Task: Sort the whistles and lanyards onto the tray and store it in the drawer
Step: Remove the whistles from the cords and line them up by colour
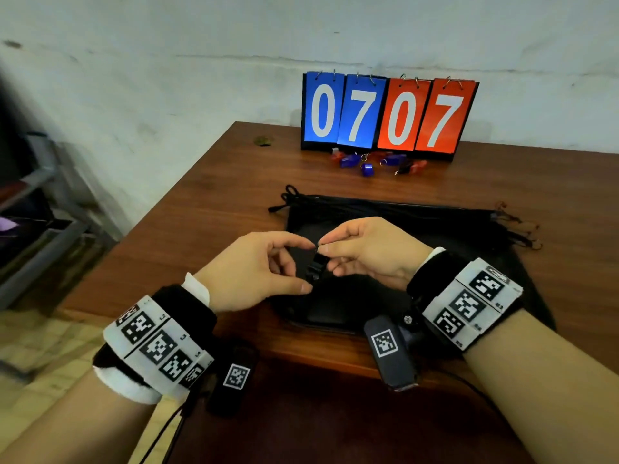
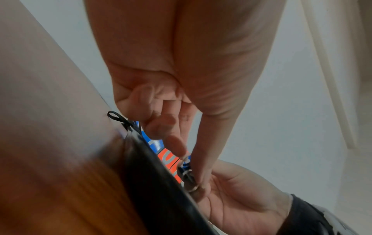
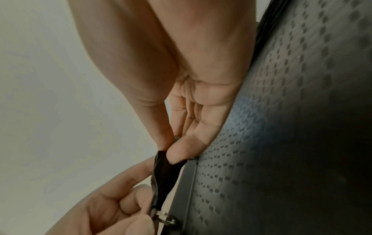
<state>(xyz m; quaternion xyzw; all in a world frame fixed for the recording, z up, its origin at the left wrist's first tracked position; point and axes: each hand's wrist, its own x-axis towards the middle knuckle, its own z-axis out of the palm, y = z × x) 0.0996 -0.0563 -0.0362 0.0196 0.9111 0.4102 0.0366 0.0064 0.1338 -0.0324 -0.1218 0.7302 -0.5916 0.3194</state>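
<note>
Head: L hand (image 1: 258, 269) + R hand (image 1: 371, 252) both pinch one black whistle (image 1: 316, 266) above black tray (image 1: 335, 313) on bench (image 1: 234, 182). L wrist: L fingers (image 2: 205, 159) clamped on whistle's ring end. R wrist: R fingers (image 3: 181, 151) clamp other end, beside tray mesh.

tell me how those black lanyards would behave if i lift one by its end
Probably floppy: the lanyards are thin cords, with loose loops at the left end. Likely light, though the small clips at the right end would probably swing. They lie bunched together, so one may drag its neighbours.
</note>
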